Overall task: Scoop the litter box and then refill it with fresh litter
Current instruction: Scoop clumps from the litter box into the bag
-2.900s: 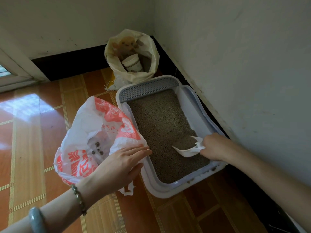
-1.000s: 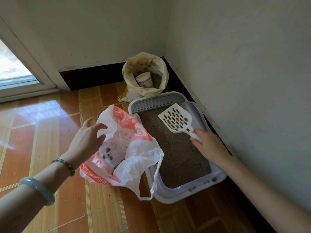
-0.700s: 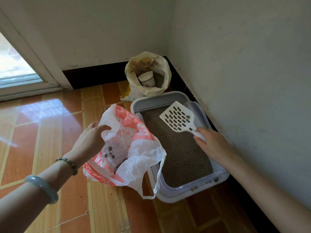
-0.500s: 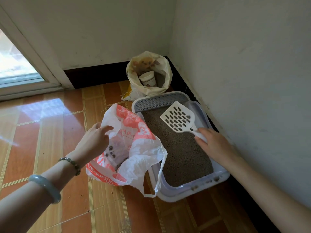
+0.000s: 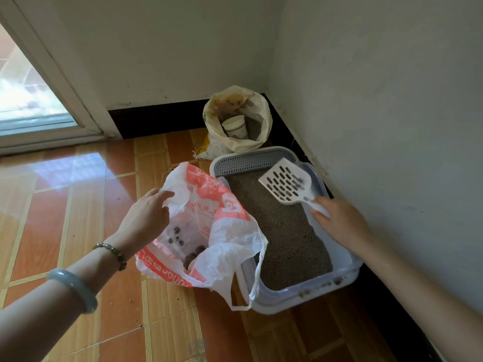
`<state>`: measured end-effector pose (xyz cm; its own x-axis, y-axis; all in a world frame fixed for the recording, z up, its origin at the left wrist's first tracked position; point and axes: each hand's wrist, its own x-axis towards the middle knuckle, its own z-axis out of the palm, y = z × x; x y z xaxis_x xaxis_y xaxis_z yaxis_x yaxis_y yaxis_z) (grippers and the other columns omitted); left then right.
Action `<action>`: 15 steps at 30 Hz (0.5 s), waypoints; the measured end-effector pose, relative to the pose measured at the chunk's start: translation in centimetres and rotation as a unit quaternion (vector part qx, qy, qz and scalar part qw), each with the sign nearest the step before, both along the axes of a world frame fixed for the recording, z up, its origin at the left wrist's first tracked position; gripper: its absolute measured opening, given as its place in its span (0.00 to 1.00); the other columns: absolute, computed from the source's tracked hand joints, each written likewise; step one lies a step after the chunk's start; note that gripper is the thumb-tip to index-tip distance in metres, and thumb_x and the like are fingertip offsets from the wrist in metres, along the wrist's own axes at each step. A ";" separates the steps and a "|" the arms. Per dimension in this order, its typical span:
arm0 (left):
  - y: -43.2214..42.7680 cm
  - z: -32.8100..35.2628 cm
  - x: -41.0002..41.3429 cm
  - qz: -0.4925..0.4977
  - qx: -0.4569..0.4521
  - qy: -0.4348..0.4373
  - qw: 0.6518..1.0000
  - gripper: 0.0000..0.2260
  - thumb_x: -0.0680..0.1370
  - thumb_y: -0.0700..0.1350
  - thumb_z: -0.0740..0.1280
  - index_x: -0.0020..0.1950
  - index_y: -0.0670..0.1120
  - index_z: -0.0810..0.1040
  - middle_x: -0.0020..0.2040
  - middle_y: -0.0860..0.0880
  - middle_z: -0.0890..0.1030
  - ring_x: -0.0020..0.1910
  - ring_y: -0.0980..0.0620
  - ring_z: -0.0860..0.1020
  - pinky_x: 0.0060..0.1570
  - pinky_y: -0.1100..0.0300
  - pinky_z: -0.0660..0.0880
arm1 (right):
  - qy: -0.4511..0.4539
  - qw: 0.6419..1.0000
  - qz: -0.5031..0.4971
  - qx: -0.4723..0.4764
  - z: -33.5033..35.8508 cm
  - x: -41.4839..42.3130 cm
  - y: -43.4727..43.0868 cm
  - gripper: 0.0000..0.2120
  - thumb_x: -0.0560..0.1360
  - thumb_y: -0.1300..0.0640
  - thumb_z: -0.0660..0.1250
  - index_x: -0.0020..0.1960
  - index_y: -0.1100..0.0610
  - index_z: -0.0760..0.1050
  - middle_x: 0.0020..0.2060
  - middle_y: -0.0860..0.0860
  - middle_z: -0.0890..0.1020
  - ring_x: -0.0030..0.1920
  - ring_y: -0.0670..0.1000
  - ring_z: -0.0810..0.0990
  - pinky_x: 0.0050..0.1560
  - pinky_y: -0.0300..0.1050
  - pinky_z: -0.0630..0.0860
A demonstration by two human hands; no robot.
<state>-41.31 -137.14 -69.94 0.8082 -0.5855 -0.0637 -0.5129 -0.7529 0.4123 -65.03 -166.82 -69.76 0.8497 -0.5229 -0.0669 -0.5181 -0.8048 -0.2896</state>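
My left hand (image 5: 146, 218) pinches the rim of the waste bag (image 5: 224, 231), holding its mouth open beside the litter box (image 5: 300, 296). My right hand (image 5: 342, 223) grips the scoop (image 5: 286, 184) by its handle, slotted head raised over the litter, probably for another pass. Beyond, the litter sack (image 5: 261, 118) waits open.

The litter box (image 5: 300, 301) is set on the floor (image 5: 78, 205), with a wall (image 5: 392, 126) run along its 3 o'clock side. Litter (image 5: 285, 231) is spread inside it. At its 12 o'clock end a sack (image 5: 262, 113) is stood in the corner, and a cup (image 5: 235, 126) is lodged in it. At 9 o'clock, touching the box's rim, a plastic bag (image 5: 222, 212) is gripped by the left hand (image 5: 146, 218) at its 10 o'clock edge; clumps (image 5: 192, 257) lie within. The scoop (image 5: 286, 184) is held over the litter toward 1 o'clock by the right hand (image 5: 342, 223).
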 end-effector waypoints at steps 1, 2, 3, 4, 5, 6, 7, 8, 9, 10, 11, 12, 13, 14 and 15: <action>0.1 0.0 0.1 0.000 0.000 0.000 1.000 0.17 0.79 0.36 0.59 0.67 0.43 0.72 0.66 0.44 0.73 0.59 0.43 0.76 0.56 0.53 0.74 | -0.002 1.000 -0.004 0.019 -0.3 -0.1 0.1 0.13 0.78 0.52 0.61 0.60 0.54 0.74 0.35 0.47 0.75 0.32 0.44 0.73 0.29 0.37 0.65; 0.3 -0.1 0.2 -0.001 0.001 -0.001 1.000 0.17 0.79 0.37 0.59 0.67 0.44 0.72 0.66 0.44 0.73 0.59 0.43 0.76 0.56 0.52 0.74 | -0.005 0.999 -0.009 0.034 -0.6 -0.3 0.0 0.13 0.78 0.52 0.61 0.60 0.54 0.74 0.36 0.47 0.76 0.33 0.45 0.74 0.29 0.38 0.66; 0.4 -0.1 0.2 0.000 0.002 0.000 1.000 0.17 0.79 0.37 0.59 0.67 0.44 0.72 0.66 0.44 0.73 0.59 0.43 0.76 0.56 0.52 0.74 | -0.008 0.999 -0.015 0.042 -0.9 -0.5 0.0 0.13 0.78 0.52 0.61 0.60 0.54 0.74 0.36 0.47 0.76 0.33 0.45 0.74 0.29 0.38 0.66; 0.5 -0.1 0.3 0.001 0.003 0.001 1.000 0.17 0.79 0.37 0.59 0.67 0.44 0.72 0.66 0.44 0.73 0.59 0.43 0.76 0.56 0.52 0.74 | -0.007 0.999 -0.020 0.044 -1.0 -0.7 -0.1 0.13 0.78 0.52 0.61 0.61 0.54 0.74 0.36 0.47 0.76 0.33 0.44 0.74 0.29 0.38 0.65; 0.5 -0.2 0.2 0.002 0.003 0.002 1.000 0.17 0.79 0.37 0.59 0.67 0.44 0.72 0.66 0.44 0.73 0.59 0.44 0.76 0.56 0.52 0.74 | -0.003 0.999 -0.023 0.042 -1.1 -0.9 -0.2 0.13 0.78 0.53 0.61 0.61 0.54 0.74 0.36 0.47 0.75 0.33 0.44 0.74 0.29 0.38 0.64; 0.6 -0.2 0.2 0.001 0.003 0.003 1.000 0.17 0.79 0.37 0.59 0.67 0.44 0.72 0.66 0.44 0.73 0.59 0.44 0.76 0.56 0.53 0.74 | 0.001 0.999 -0.024 0.040 -1.2 -1.0 -0.2 0.13 0.78 0.53 0.61 0.61 0.54 0.73 0.35 0.47 0.75 0.33 0.44 0.73 0.29 0.38 0.63; 0.6 -0.2 0.1 0.000 0.004 0.005 1.000 0.17 0.79 0.36 0.59 0.68 0.44 0.72 0.66 0.44 0.73 0.59 0.44 0.76 0.56 0.53 0.74 | 0.003 0.999 -0.023 0.039 -1.3 -1.1 -0.2 0.13 0.78 0.53 0.61 0.61 0.54 0.74 0.35 0.46 0.74 0.32 0.44 0.73 0.29 0.38 0.63; 0.6 -0.3 0.1 -0.002 0.006 0.007 1.000 0.17 0.79 0.36 0.59 0.68 0.44 0.72 0.67 0.44 0.73 0.59 0.44 0.76 0.56 0.53 0.74 | 0.002 0.999 -0.021 0.038 -1.4 -1.2 -0.3 0.13 0.78 0.53 0.61 0.61 0.54 0.74 0.34 0.46 0.74 0.33 0.44 0.73 0.29 0.38 0.63; 0.5 -0.3 0.0 -0.005 0.008 0.008 1.000 0.17 0.79 0.36 0.59 0.68 0.44 0.72 0.67 0.44 0.73 0.59 0.44 0.76 0.56 0.54 0.74 | 0.000 0.999 -0.018 0.037 -1.4 -1.2 -0.2 0.13 0.78 0.53 0.61 0.61 0.55 0.74 0.35 0.46 0.74 0.33 0.44 0.73 0.29 0.38 0.63; 0.5 -0.3 -0.1 -0.007 0.010 0.011 1.000 0.17 0.79 0.36 0.59 0.68 0.44 0.72 0.67 0.44 0.72 0.60 0.44 0.76 0.57 0.54 0.74 | 0.000 0.999 -0.016 0.037 -1.4 -1.2 -0.2 0.13 0.78 0.53 0.61 0.60 0.55 0.74 0.35 0.47 0.74 0.33 0.44 0.73 0.30 0.39 0.63; 0.5 -0.4 -0.1 -0.008 0.010 0.012 1.000 0.17 0.79 0.36 0.59 0.68 0.44 0.72 0.67 0.44 0.72 0.60 0.44 0.76 0.57 0.54 0.74 | 0.001 0.999 -0.015 0.035 -1.2 -1.2 -0.2 0.12 0.78 0.53 0.61 0.60 0.54 0.74 0.35 0.47 0.75 0.33 0.44 0.73 0.30 0.39 0.63; 0.5 -0.4 -0.1 -0.010 0.011 0.014 1.000 0.17 0.79 0.36 0.59 0.68 0.44 0.72 0.67 0.44 0.72 0.60 0.44 0.76 0.57 0.54 0.74 | 0.002 0.999 -0.013 0.032 -1.1 -1.1 -0.3 0.12 0.78 0.53 0.61 0.60 0.54 0.74 0.35 0.47 0.74 0.33 0.44 0.73 0.30 0.39 0.63; 0.4 -0.4 -0.1 -0.012 0.011 0.014 1.000 0.17 0.79 0.36 0.59 0.68 0.44 0.72 0.67 0.44 0.72 0.59 0.44 0.76 0.57 0.54 0.74 | 0.003 1.000 -0.010 0.027 -1.0 -1.1 -0.3 0.12 0.78 0.53 0.61 0.60 0.54 0.74 0.35 0.47 0.74 0.34 0.45 0.72 0.30 0.39 0.63; 0.4 -0.4 -0.1 -0.014 0.010 0.014 1.000 0.17 0.79 0.36 0.59 0.68 0.44 0.72 0.67 0.44 0.72 0.59 0.44 0.76 0.56 0.54 0.74 | 0.002 1.000 -0.010 0.025 -0.9 -1.0 -0.3 0.12 0.78 0.53 0.61 0.60 0.54 0.74 0.35 0.47 0.74 0.34 0.45 0.72 0.29 0.39 0.63; 0.3 -0.4 -0.1 -0.015 0.010 0.014 1.000 0.17 0.79 0.36 0.59 0.68 0.44 0.72 0.67 0.44 0.72 0.59 0.44 0.76 0.57 0.54 0.74 | 0.000 1.000 -0.010 0.024 -0.8 -0.9 -0.2 0.12 0.78 0.53 0.61 0.59 0.54 0.74 0.35 0.47 0.73 0.34 0.44 0.72 0.29 0.39 0.63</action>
